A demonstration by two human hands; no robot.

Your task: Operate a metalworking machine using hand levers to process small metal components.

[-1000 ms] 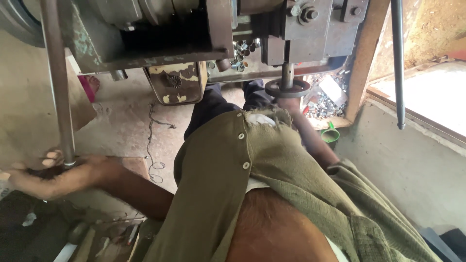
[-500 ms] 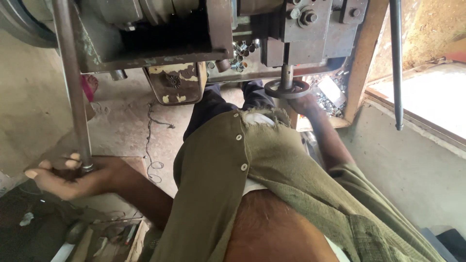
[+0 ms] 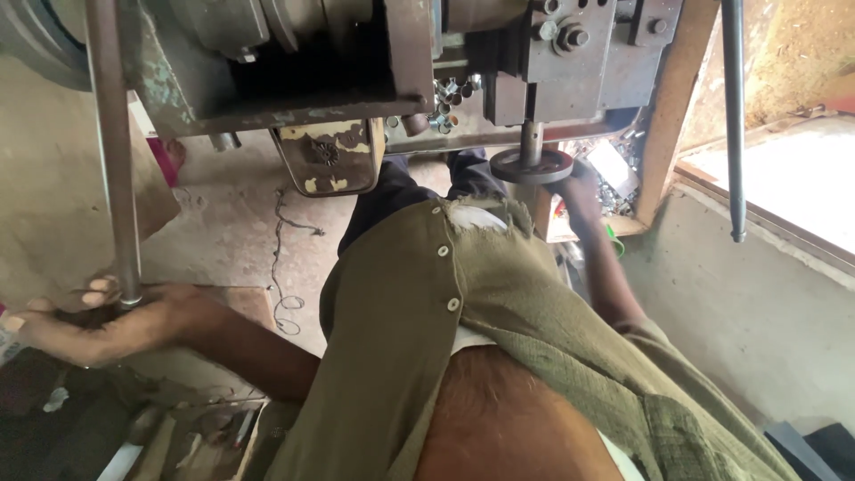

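Left hand (image 3: 98, 321) cupped palm-up, fingers curled around the bottom end of a long grey metal rod (image 3: 111, 151) — plain, dull, smooth, running upright along the left of the machine (image 3: 374, 62). Right hand (image 3: 579, 183) at the dark round handwheel (image 3: 532, 166) under the machine — grip hidden, cannot tell. Olive buttoned shirt (image 3: 463, 312) fills the middle.
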